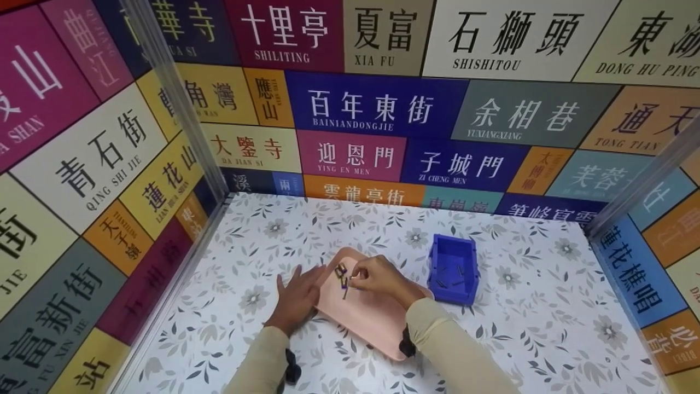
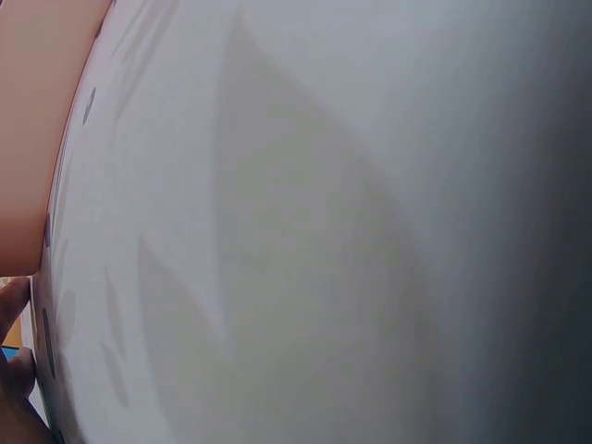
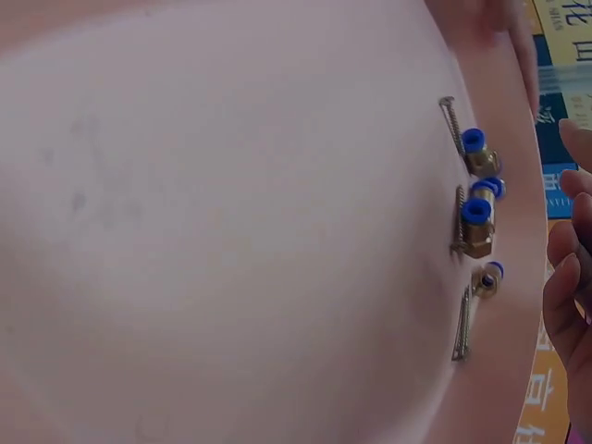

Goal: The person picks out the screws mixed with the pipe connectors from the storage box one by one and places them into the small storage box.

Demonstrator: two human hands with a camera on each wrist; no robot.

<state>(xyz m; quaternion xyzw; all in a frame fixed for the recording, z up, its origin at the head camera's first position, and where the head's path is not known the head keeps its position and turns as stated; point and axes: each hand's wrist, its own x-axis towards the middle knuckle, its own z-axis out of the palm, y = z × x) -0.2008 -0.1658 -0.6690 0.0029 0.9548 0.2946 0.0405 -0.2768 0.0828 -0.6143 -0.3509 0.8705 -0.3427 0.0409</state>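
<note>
A pink tray (image 1: 363,323) lies on the table. Against its left edge rests my left hand (image 1: 295,295), fingers spread; the left wrist view catches only some of its fingers (image 2: 14,370). My right hand (image 1: 380,278) hovers over the tray with bent fingers, close to a small group of brass fittings (image 1: 342,270). In the right wrist view these are brass push-in fittings (image 3: 477,227) with blue collars, and thin screws (image 3: 462,324) lie beside them. The right fingers (image 3: 562,287) show at that view's edge, apart from the fittings, with nothing visible between them.
A blue bin (image 1: 474,273) holding several small dark pieces stands right of the tray. The table is covered with a floral cloth (image 1: 541,328). Colourful printed walls (image 1: 377,104) enclose it at the back and both sides.
</note>
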